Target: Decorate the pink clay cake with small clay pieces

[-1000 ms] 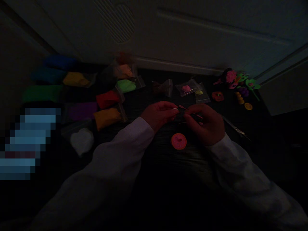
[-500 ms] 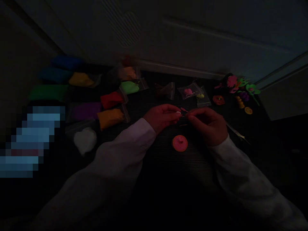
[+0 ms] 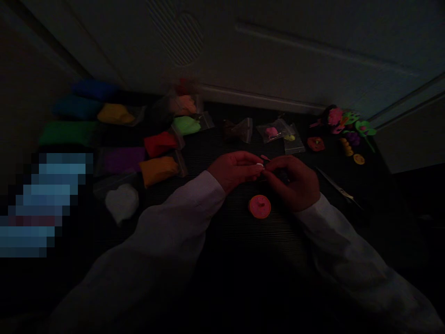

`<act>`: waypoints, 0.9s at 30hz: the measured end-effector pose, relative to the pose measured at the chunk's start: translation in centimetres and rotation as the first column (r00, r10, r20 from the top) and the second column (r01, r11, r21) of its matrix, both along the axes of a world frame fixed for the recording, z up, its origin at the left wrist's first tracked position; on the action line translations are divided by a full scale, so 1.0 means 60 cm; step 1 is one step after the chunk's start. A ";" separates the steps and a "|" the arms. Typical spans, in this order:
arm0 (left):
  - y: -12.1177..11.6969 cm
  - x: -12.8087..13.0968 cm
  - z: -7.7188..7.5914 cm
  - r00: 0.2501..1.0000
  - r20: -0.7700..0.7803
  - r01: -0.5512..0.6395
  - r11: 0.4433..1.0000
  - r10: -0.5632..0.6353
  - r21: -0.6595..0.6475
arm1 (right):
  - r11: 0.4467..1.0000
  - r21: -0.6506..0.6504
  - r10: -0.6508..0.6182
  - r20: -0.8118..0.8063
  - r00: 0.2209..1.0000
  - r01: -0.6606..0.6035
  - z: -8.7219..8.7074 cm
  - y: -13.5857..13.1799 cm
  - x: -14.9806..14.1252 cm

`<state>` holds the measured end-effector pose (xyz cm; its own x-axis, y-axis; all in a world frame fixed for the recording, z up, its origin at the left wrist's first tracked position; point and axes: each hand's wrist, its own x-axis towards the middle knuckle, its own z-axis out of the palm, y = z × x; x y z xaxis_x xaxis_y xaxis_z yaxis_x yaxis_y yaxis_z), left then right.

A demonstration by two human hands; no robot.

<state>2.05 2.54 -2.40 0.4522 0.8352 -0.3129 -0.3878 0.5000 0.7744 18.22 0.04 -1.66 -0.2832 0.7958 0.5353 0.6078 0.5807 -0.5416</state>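
Note:
Between the fingertips of my left hand (image 3: 236, 171) is a small white piece of clay (image 3: 260, 165). My right hand (image 3: 294, 181) has its thumb and forefinger pinched against the white piece; whatever sits between them is too small and dark to make out. Just beyond the fingertips lies a small pink thing (image 3: 264, 157), perhaps the end of a modelling tool. On the dark table below my hands sits a round pink clay piece with an orange rim (image 3: 260, 207), dotted and with a small raised middle. Scissors (image 3: 339, 185) lie to the right of my right hand.
Bags of coloured clay stand at the left, among them orange (image 3: 160, 170), purple (image 3: 124, 160), red (image 3: 160, 143) and white (image 3: 121, 203). Small bags (image 3: 271, 132) lie toward the wall. Clay flowers (image 3: 335, 118) and a red clay piece (image 3: 315, 144) are at the far right. The room is dim.
My right hand has moved left, and its fingertips now meet the white piece held in my left hand. More of the scissors shows. My left hand has hardly moved.

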 end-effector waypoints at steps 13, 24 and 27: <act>0.004 0.000 0.001 0.999 0.003 -0.046 0.999 0.046 -0.027 | 0.981 -0.191 -0.048 -0.187 0.981 0.011 0.005 -0.005 0.006; 0.002 0.001 0.004 0.996 0.015 -0.082 0.994 0.083 -0.072 | 0.888 -0.406 -0.142 -0.689 0.711 -0.217 0.005 0.005 0.009; 0.004 0.002 0.003 0.996 0.022 -0.085 0.993 0.087 -0.083 | 0.880 -0.430 -0.187 -0.703 0.686 -0.201 0.009 0.008 0.009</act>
